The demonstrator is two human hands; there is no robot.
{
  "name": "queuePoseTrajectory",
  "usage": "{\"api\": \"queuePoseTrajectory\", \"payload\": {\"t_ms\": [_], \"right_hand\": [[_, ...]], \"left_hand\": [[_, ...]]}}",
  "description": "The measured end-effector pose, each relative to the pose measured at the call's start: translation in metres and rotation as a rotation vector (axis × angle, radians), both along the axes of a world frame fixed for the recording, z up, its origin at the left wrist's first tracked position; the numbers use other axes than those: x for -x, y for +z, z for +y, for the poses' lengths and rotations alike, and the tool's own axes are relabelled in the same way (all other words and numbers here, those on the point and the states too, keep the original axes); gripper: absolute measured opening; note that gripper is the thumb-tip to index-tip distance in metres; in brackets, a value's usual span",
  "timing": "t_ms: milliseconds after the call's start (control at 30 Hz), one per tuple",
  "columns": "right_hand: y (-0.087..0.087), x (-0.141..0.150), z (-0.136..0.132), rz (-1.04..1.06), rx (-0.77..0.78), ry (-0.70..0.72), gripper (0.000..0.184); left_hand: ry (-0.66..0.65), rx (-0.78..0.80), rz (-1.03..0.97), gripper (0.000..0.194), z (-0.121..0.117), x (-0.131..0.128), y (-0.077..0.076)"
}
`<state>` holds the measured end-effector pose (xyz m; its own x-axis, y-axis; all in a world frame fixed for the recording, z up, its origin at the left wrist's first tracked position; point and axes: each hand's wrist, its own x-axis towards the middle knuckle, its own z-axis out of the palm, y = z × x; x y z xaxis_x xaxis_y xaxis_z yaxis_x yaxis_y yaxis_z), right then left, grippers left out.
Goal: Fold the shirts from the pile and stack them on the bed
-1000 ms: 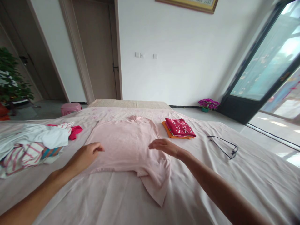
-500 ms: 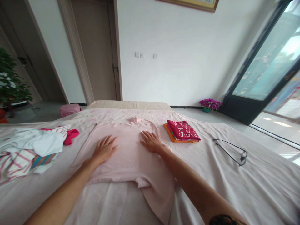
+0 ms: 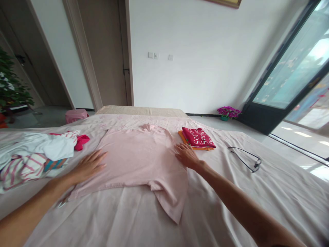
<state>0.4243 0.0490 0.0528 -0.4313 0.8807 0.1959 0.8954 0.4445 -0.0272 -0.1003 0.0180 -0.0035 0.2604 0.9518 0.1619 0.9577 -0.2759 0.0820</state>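
A pale pink shirt (image 3: 138, 157) lies spread on the bed, its collar toward the far side and one sleeve trailing toward me at the lower right. My left hand (image 3: 88, 166) rests flat on the shirt's left edge with fingers stretched out. On the opposite edge, my right hand (image 3: 187, 156) lies flat too, fingers extended and palm down. Just beyond the right hand sits a folded stack, a red cloth with white lettering (image 3: 199, 137) on top of an orange one (image 3: 205, 149).
A loose pile of white, striped and red clothes (image 3: 48, 147) lies at the left of the bed (image 3: 123, 219). Black-framed glasses (image 3: 246, 159) rest on the sheet at right. A pink stool (image 3: 76, 116) and purple flowers (image 3: 228, 112) stand on the floor beyond.
My hands have slid apart over the shirt, the left one leftward and the right one rightward, out to its side edges. The camera view has shifted slightly.
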Motion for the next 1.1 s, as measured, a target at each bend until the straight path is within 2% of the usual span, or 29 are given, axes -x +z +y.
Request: {"api": "queuePoseTrajectory", "payload": {"t_ms": [100, 200, 267, 367, 500, 567, 633, 700, 800, 933, 1033, 1100], "right_hand": [[0.019, -0.014, -0.051, 0.155, 0.043, 0.224, 0.034], [0.035, -0.016, -0.100, 0.201, 0.153, 0.459, 0.028], [0.039, -0.011, -0.123, 0.180, 0.200, 0.543, 0.030], [0.032, -0.002, -0.136, 0.108, 0.209, 0.578, 0.027], [0.021, 0.006, -0.131, 0.079, 0.166, 0.575, 0.023], [0.024, 0.007, -0.124, 0.102, 0.196, 0.563, 0.021], [0.033, 0.009, -0.115, 0.131, 0.268, 0.542, 0.022], [0.044, 0.012, -0.102, 0.163, 0.369, 0.504, 0.028], [0.057, 0.018, -0.080, 0.223, 0.578, 0.443, 0.034], [0.063, 0.025, -0.054, 0.355, 0.899, 0.424, 0.023], [0.066, 0.030, -0.031, 0.562, 1.110, 0.403, 0.020], [0.068, 0.035, -0.009, 0.748, 1.165, 0.346, 0.025]], "left_hand": [[-0.085, 0.113, -0.128, 0.058, -0.034, 0.016, 0.019], [-0.129, 0.091, -0.155, 0.048, -0.076, 0.029, 0.029], [-0.149, 0.068, -0.151, 0.043, -0.101, 0.033, 0.027], [-0.121, 0.019, -0.173, 0.034, -0.122, 0.031, 0.016], [-0.044, -0.052, -0.259, 0.023, -0.122, 0.023, 0.007], [-0.016, -0.061, -0.307, 0.025, -0.115, 0.021, 0.011], [0.016, 0.000, -0.338, 0.030, -0.106, 0.018, 0.020], [0.027, 0.127, -0.333, 0.033, -0.098, 0.013, 0.033], [-0.054, 0.290, -0.252, 0.030, -0.091, 0.001, 0.047], [-0.068, 0.328, -0.178, 0.015, -0.089, -0.011, 0.053], [-0.048, 0.401, -0.257, 0.012, -0.076, -0.009, 0.060], [-0.010, 0.425, -0.361, 0.019, -0.057, -0.007, 0.071]]}}
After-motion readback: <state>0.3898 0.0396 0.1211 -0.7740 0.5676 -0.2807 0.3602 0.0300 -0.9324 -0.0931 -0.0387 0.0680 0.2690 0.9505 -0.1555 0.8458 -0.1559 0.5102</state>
